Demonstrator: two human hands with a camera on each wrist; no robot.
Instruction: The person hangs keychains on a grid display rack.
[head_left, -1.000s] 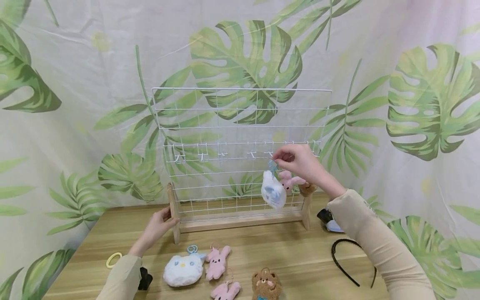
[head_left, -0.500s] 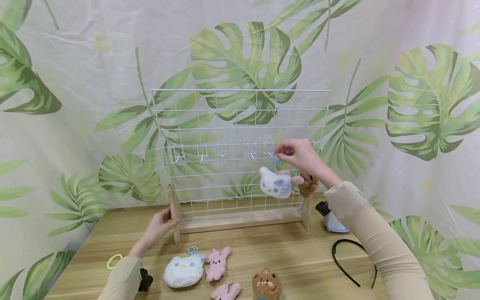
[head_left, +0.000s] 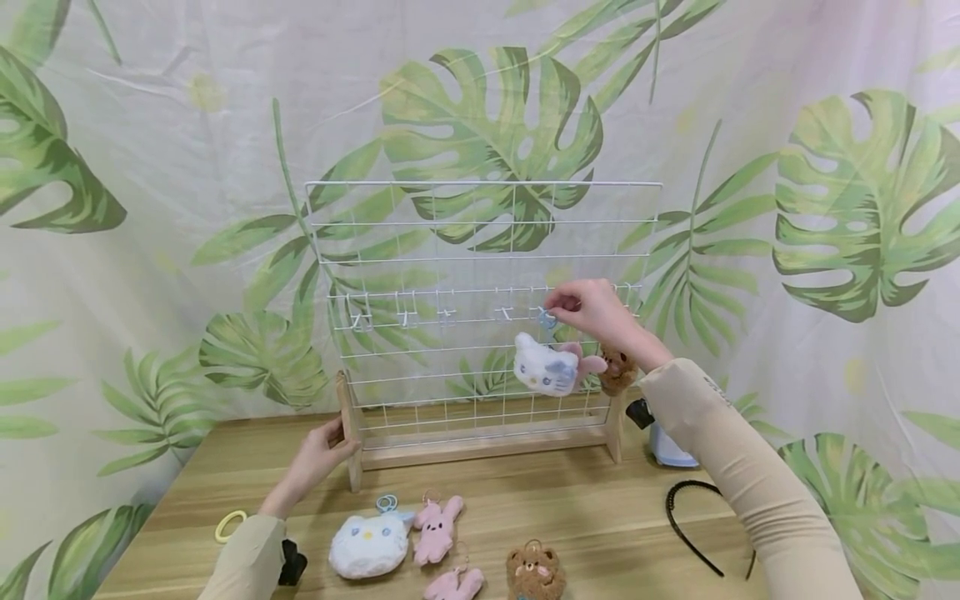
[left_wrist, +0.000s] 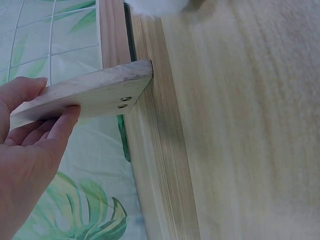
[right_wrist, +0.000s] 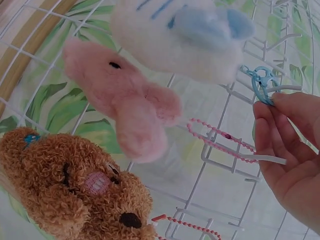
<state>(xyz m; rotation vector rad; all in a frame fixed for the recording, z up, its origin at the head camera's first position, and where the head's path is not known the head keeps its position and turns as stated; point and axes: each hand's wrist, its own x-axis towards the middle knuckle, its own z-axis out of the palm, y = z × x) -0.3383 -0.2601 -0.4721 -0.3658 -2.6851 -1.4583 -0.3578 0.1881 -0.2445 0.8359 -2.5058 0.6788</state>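
"Looking at the right hand (head_left: 596, 312), what was different from one second before?"

"It had risen a little, and the blue ring (right_wrist: 263, 80), pinched between thumb and fingers, had come up to the white hook (right_wrist: 292, 88). The white plush (head_left: 540, 367) hung below this hand, and its face had turned into sight."

"Was the ring already over the hook?"

"The prong passed through it or only behind it; I could not tell which. In my judgement the hanging was almost made, but the fingers had not let go."

"And the left hand (head_left: 318, 458)?"

"That one had not changed. It gripped the wooden foot (left_wrist: 100, 95) of the wire rack (head_left: 480, 182), probably for keeping it steady."

"What else was near?"

"A pink plush (right_wrist: 100, 75) and a brown bear (right_wrist: 70, 185) hung under the right hand. Another white toy (head_left: 367, 554) lay on the worktop (head_left: 600, 508), nearer to the person than the left hand."
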